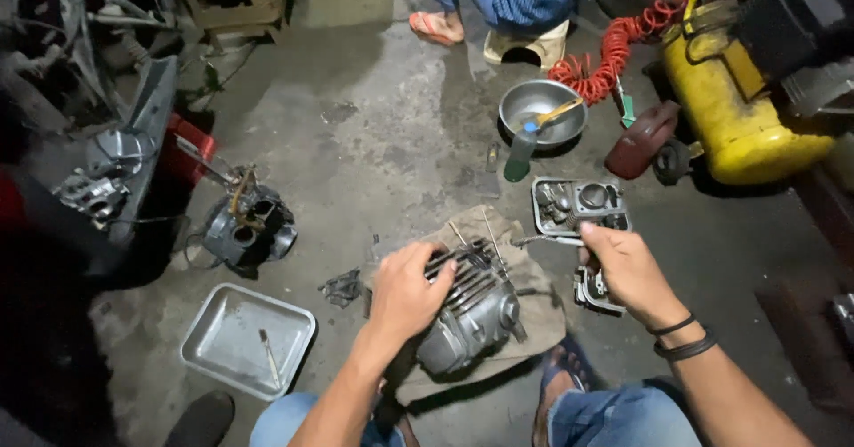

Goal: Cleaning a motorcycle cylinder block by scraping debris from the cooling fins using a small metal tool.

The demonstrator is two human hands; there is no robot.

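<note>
While the left hand is gripping the finned engine cylinder at lower centre, the right hand is pinching a thin metal rod. A cylinder head is lying just above it.

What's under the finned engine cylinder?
A brown rag on the concrete floor, showing around the cylinder. The left hand rests on its fins. The rag directly beneath the cylinder, and anything lying there, is covered.
</note>
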